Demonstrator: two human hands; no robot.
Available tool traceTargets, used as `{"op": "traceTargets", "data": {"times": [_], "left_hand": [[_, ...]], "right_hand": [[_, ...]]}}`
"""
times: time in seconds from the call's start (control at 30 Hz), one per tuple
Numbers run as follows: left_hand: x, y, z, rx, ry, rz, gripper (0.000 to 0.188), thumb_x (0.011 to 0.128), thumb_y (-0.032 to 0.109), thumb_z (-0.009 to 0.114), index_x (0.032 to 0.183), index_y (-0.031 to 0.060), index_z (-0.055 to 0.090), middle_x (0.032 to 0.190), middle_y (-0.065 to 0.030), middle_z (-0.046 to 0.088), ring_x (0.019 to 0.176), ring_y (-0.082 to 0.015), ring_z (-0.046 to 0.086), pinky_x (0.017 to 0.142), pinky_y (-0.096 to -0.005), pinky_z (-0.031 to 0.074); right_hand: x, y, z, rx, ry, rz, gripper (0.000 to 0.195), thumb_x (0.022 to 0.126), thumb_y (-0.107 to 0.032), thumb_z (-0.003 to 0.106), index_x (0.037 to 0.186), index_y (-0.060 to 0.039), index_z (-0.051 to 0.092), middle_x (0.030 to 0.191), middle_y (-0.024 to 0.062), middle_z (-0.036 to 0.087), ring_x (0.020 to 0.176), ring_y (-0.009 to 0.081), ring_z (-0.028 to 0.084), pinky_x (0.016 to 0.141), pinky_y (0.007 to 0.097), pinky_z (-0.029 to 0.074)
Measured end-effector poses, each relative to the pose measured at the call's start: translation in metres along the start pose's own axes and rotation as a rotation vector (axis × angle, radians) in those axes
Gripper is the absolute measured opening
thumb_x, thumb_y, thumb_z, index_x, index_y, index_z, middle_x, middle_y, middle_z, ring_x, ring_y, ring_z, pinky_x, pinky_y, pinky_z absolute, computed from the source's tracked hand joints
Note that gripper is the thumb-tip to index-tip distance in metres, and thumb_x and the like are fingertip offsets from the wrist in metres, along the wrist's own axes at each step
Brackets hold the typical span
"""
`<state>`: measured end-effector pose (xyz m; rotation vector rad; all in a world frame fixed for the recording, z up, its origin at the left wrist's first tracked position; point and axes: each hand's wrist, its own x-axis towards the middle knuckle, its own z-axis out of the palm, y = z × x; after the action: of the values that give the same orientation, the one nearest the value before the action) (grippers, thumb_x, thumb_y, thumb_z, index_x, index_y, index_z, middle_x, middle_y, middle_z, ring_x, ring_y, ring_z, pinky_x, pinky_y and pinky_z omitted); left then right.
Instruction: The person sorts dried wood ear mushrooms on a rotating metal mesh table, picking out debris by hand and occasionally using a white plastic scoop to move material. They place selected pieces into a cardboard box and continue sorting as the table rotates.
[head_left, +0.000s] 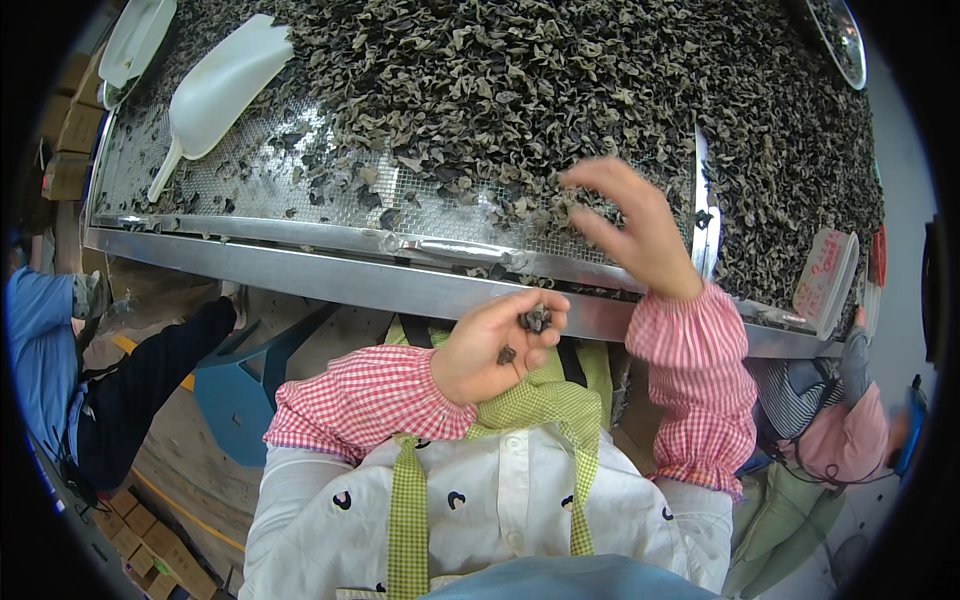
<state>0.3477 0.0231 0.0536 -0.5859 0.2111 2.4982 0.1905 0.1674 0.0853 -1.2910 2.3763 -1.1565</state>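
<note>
My left hand (478, 351) is palm up and loosely cupped just in front of the metal table edge. In it lie a dark clump of dried black fungus (536, 320) and a smaller piece (507, 355). Over the front of the wire mesh sieve (341, 199) hovers my right hand (645, 225), thumb and fingers apart, slightly blurred. I see nothing between those fingers. Beyond it spreads a thick heap of dried black fungus (495, 82), thinning to scattered pieces on the mesh near me.
A white plastic scoop (225, 86) rests on the mesh at left, with white trays (135, 41) behind it. A plastic tub (827, 285) tilts at the right. The metal frame (352, 274) runs along the front. People are at both sides; a blue stool (236, 412) stands left.
</note>
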Motion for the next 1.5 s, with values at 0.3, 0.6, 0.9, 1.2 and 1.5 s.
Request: {"op": "traceTargets", "data": {"times": [0.3, 0.6, 0.9, 1.2, 1.5], "left_hand": [[-0.013, -0.004, -0.010, 0.083, -0.184, -0.101, 0.022, 0.100, 0.017, 0.041, 0.107, -0.0006, 0.053, 0.079, -0.0022, 0.049, 0.051, -0.0019, 0.032, 0.041, -0.0151, 0.025], [-0.012, 0.009, -0.032, 0.163, -0.150, -0.034, 0.021, 0.099, 0.016, 0.040, 0.107, 0.0010, 0.054, 0.078, -0.0013, 0.048, 0.050, -0.0020, 0.030, 0.040, -0.0155, 0.023], [-0.014, 0.053, -0.019, 0.526, -0.375, -0.016, 0.024, 0.100, 0.020, 0.041, 0.105, 0.0013, 0.054, 0.071, 0.0002, 0.046, 0.049, -0.0014, 0.027, 0.042, -0.0173, 0.020], [-0.003, 0.096, -0.020, 0.462, -0.270, 0.137, 0.025, 0.100, 0.019, 0.043, 0.104, -0.0032, 0.054, 0.068, -0.0015, 0.045, 0.048, -0.0025, 0.027, 0.042, -0.0183, 0.021], [0.002, 0.098, -0.027, 0.315, -0.317, 0.140, 0.024, 0.100, 0.017, 0.041, 0.107, -0.0027, 0.052, 0.069, -0.0035, 0.046, 0.050, -0.0032, 0.031, 0.043, -0.0180, 0.024]], "right_hand": [[0.008, 0.078, 0.014, -0.734, -0.035, -0.070, 0.041, 0.089, -0.029, 0.059, 0.129, -0.0284, 0.052, 0.142, 0.0020, 0.042, 0.130, 0.0301, 0.038, 0.105, 0.0581, 0.028], [-0.016, 0.081, -0.045, -0.858, 0.071, 0.117, 0.053, 0.078, -0.024, 0.071, 0.129, -0.0250, 0.053, 0.140, 0.0136, 0.040, 0.127, 0.0409, 0.036, 0.103, 0.0519, 0.032], [0.099, 0.065, 0.059, -0.705, 0.056, -0.003, 0.084, 0.069, -0.051, 0.074, 0.141, -0.0428, 0.031, 0.153, 0.0196, 0.000, 0.124, 0.0608, 0.023, 0.093, 0.0762, 0.022], [0.220, 0.077, 0.069, -0.598, 0.153, -0.007, 0.068, 0.083, -0.011, 0.059, 0.141, -0.0349, 0.033, 0.152, 0.0232, -0.003, 0.133, 0.0568, 0.011, 0.104, 0.0711, 0.014], [0.320, 0.059, 0.011, -0.435, -0.057, 0.017, 0.065, 0.088, -0.049, 0.053, 0.145, -0.0340, 0.026, 0.155, 0.0112, -0.003, 0.134, 0.0530, 0.015, 0.103, 0.0638, 0.031]]}}
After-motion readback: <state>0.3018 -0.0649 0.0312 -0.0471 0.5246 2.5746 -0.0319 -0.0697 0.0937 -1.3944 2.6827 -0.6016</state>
